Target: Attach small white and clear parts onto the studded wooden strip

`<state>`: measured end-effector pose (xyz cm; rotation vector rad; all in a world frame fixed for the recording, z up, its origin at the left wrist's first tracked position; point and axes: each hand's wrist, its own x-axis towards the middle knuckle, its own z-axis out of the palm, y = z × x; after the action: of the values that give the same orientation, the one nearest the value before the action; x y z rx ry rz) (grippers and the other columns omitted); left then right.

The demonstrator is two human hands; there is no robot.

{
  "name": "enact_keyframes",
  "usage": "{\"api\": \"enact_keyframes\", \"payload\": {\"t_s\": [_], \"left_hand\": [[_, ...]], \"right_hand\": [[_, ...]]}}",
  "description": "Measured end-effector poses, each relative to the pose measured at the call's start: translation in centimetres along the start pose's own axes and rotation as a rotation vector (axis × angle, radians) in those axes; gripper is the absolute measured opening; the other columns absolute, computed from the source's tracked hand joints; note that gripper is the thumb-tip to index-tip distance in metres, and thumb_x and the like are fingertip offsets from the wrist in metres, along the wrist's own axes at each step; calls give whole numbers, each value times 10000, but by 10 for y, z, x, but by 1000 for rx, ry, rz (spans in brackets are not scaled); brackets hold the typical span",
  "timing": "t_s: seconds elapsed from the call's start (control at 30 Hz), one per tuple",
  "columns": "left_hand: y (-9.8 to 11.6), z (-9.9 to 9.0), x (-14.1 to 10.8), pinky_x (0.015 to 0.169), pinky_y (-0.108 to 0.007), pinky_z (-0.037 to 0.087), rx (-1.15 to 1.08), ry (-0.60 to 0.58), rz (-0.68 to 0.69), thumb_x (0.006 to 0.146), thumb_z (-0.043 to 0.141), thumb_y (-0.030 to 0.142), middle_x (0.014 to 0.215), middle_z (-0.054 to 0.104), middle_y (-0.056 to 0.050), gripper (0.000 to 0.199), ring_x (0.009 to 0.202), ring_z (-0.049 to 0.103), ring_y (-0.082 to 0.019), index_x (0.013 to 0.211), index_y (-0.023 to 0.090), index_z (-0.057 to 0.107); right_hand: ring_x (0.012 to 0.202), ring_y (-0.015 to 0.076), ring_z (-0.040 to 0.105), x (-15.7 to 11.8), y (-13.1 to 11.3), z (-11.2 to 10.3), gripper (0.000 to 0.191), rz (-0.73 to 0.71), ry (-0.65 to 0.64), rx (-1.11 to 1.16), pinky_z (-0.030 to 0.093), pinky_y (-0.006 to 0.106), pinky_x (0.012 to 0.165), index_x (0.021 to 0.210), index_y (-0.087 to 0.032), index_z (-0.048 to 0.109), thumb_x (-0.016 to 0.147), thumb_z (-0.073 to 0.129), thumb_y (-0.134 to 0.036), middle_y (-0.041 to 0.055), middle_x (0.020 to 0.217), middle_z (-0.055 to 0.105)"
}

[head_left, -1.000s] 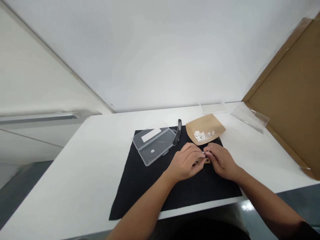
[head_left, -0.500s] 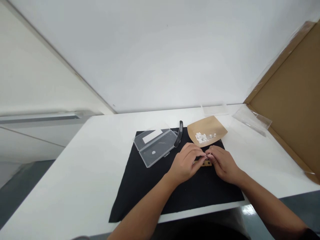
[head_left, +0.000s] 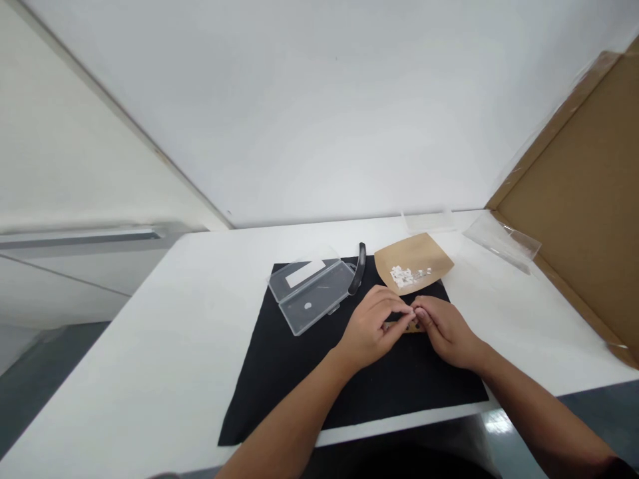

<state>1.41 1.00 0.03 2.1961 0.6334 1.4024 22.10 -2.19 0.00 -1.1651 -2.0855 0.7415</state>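
Note:
My left hand (head_left: 375, 327) and my right hand (head_left: 446, 330) meet fingertip to fingertip above the black mat (head_left: 289, 379). Both are closed in a pinch; whatever sits between the fingertips is too small and covered to name. Just below the fingers lies a yellow-brown strip with dark round spots (head_left: 412, 327), partly hidden by both hands. Beyond them, a brown paper tray (head_left: 424, 249) carries a heap of small white pieces (head_left: 402, 276) and a few greyish bits.
An open clear plastic case (head_left: 319, 307) lies at the mat's back left, beside a black curved-handled tool (head_left: 358, 267). Clear plastic pieces (head_left: 502, 241) rest at the back right of the white table (head_left: 164, 346). A cardboard panel (head_left: 579, 199) stands along the right side.
The fingertips have shifted slightly and press closer together, so the small bit between them shows less. Everything else stays in place; the view has tilted a little.

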Motion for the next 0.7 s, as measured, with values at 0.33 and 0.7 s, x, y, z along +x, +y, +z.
{"api": "enact_keyframes", "payload": {"t_s": [0.33,0.7], "left_hand": [[4,-1,2,799,-359,604,2,26,28,927,694,109,922,747,-70,133,874,686,-190,1037,182,711],[1,1,1,798,-344,576,12,32,26,936,716,105,900,739,-59,118,854,671,-174,1039,164,713]], "right_hand": [[766,186,565,-1,0,0,298,5,16,-35,417,325,723,963,-237,552,1138,346,-361,13,838,586],[756,162,574,-1,-10,-1,301,60,-18,26,414,296,715,980,-236,562,1146,337,-346,-5,844,600]]}}
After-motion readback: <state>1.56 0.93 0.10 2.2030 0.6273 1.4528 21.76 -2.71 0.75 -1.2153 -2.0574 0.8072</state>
